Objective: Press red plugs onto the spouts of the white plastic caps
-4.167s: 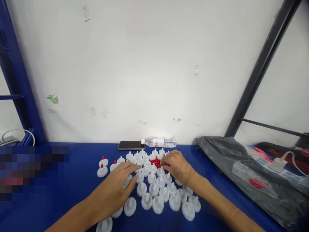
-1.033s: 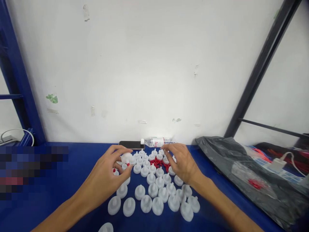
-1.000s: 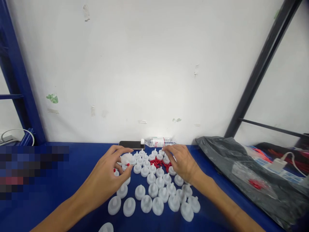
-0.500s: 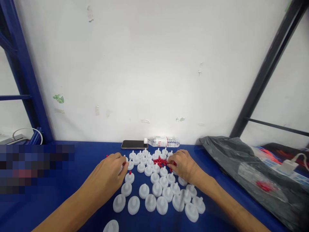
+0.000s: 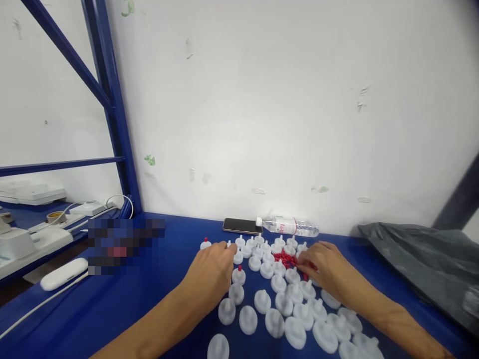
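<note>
My left hand (image 5: 213, 267) is closed, its fingertips pinched together among white nozzle lids; whatever it holds is hidden behind the fingers. The tip of a white nozzle lid (image 5: 229, 244) shows just beyond its knuckles. To its right stands a white lid with a small red tip on its nozzle (image 5: 238, 275). Another red-tipped lid (image 5: 205, 244) stands farther back on the left. My right hand (image 5: 324, 264) has curled fingers at the right edge of a pile of small red caps (image 5: 285, 259); I cannot make out what is between its fingertips. Several white nozzle lids (image 5: 262, 301) surround the pile.
At the wall lie a dark phone (image 5: 241, 226) and a clear water bottle (image 5: 290, 226). A grey plastic bag (image 5: 419, 254) covers the right side of the blue table (image 5: 168, 249). A white device with a cable (image 5: 64, 274) lies at the left edge, near a blue metal post (image 5: 116, 109).
The view has turned left, so everything appears farther right and more of the left side shows. My hands keep nearly the same places beside the lids and the red pile.
</note>
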### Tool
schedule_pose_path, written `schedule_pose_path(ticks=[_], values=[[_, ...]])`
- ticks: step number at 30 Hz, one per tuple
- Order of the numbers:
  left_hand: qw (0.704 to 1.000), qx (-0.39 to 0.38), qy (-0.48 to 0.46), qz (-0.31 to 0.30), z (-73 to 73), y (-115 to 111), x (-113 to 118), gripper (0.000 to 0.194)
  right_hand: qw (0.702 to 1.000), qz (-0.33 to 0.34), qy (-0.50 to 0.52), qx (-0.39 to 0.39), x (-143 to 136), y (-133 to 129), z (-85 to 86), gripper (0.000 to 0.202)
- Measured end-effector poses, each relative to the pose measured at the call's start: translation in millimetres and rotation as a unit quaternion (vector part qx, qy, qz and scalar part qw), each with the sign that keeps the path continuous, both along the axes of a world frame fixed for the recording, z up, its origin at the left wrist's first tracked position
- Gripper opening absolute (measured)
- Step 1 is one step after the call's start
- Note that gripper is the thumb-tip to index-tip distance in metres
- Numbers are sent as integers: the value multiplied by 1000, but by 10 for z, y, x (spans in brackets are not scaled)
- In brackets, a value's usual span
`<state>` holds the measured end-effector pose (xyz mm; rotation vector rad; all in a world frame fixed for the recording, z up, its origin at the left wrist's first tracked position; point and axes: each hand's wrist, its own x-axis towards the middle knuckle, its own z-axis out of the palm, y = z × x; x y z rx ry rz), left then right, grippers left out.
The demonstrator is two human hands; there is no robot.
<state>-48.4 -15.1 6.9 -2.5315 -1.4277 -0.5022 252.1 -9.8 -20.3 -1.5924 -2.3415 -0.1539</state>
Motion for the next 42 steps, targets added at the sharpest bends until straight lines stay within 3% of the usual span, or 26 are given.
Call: schedule_pose_path(ticks=[7, 13, 22, 25, 30, 34, 39, 42], values=[[990, -4, -31, -136, 28, -86, 112, 23, 999, 6, -10, 39, 1, -11, 5, 20], [975, -31, -72, -207, -101, -108, 117, 14, 999, -21, 4, 37, -85, -78, 139, 15], [963, -89, -107, -231, -229, -118, 213, 21, 991, 19, 74, 106, -109, -124, 174, 9], [957, -100, -156, -222, -191, -135, 206, 19, 988, 16, 110, 111, -152, -176, 208, 10], [955, -175, -185, -152, -64, -195, 192, 17, 979, 50, 154, 121, -235, -245, 244, 10], [953, -150, -192, -180, -66, -171, 205, 22, 972, 85, 176, 133, -287, -286, 243, 8], [951, -128, -220, -173, -247, -40, 213, 21, 962, 109, 225, 106, -393, -373, 250, 6], [938, -132, -264, -180, -307, 9, 211, 23, 941, 103, 321, 10, -515, -454, 298, 4]])
